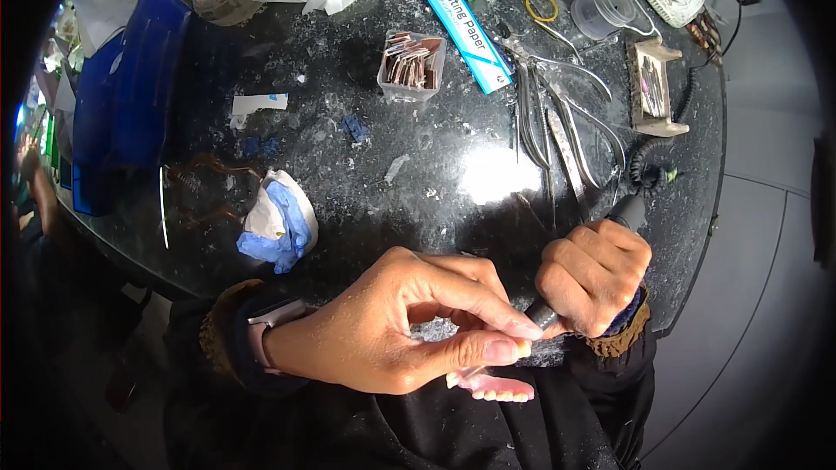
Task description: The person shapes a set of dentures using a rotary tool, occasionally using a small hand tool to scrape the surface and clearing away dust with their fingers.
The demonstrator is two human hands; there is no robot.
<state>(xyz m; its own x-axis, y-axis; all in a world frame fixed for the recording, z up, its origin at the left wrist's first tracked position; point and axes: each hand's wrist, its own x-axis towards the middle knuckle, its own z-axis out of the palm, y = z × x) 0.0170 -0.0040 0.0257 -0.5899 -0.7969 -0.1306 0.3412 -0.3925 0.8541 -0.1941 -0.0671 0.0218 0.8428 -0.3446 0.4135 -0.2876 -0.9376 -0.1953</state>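
Note:
Low over the near edge of the bench, my left hand (387,322) pinches a denture (502,388) with a pink base and pale teeth between thumb and fingers. Part of the denture lies hidden behind the thumb. My right hand (596,277) is wrapped round a dark rotary handpiece (628,211), its front end pointing down-left at the left fingertips. The handpiece's tip and whatever it touches cannot be made out. To the left of my left hand sits a white plaster model (307,200) with blue material over it.
Pliers (531,113) and other metal tools lie beyond my right hand. Farther back are a clear box of brown sheets (412,65), a blue-and-white paper packet (461,26) and a clear cup (603,10). A blue bin (148,78) stands left; a coiled cord (649,161) hangs right.

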